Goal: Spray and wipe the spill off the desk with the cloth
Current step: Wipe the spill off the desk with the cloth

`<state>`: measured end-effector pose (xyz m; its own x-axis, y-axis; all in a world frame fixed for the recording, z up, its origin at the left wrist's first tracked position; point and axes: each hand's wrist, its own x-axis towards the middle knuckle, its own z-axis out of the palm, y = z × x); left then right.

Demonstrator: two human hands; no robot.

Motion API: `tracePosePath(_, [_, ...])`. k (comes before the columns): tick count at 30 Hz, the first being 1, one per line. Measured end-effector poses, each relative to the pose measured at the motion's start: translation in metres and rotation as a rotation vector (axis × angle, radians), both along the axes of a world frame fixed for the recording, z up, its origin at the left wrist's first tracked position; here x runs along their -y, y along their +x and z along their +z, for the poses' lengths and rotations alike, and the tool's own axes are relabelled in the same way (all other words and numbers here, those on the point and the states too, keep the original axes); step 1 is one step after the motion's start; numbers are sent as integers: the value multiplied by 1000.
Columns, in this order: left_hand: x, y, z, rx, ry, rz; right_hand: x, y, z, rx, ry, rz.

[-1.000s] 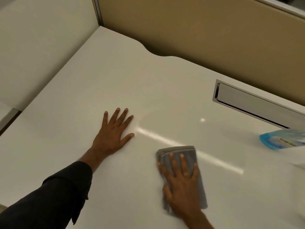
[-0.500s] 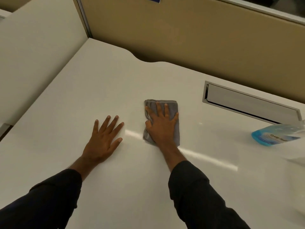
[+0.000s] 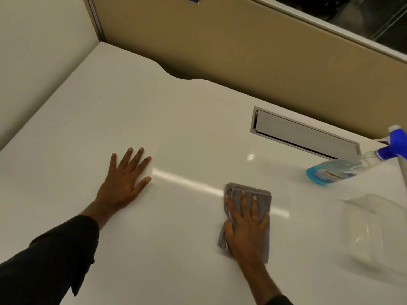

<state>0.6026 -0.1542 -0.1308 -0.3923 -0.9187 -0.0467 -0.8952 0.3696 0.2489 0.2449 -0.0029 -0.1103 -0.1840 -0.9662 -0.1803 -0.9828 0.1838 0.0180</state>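
**Wiping the desk w/ the folded cloth**

The right hand (image 3: pixel 246 225) lies flat, fingers spread, pressing the grey cloth (image 3: pixel 262 199) on the white desk (image 3: pixel 198 119), near the front edge. The left hand (image 3: pixel 123 181) is open, palm down, braced on the desk and holding nothing. The cloth looks soft, light and limp, probably easy to bunch, so press approx. on its middle. The spray bottle (image 3: pixel 330 172) stands well apart at the right.
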Motion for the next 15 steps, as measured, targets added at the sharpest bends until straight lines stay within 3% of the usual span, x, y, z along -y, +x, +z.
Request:
tracePosePath(5, [2, 1, -2, -9, -8, -7, 10, 31, -6, 51, 7, 136])
tracePosePath(11, [3, 2, -4, -2, -4, -1, 113, 30, -1, 54, 0, 49])
tracePosePath(15, [3, 2, -5, -4, -3, -1, 151, 67, -1, 58, 11, 147])
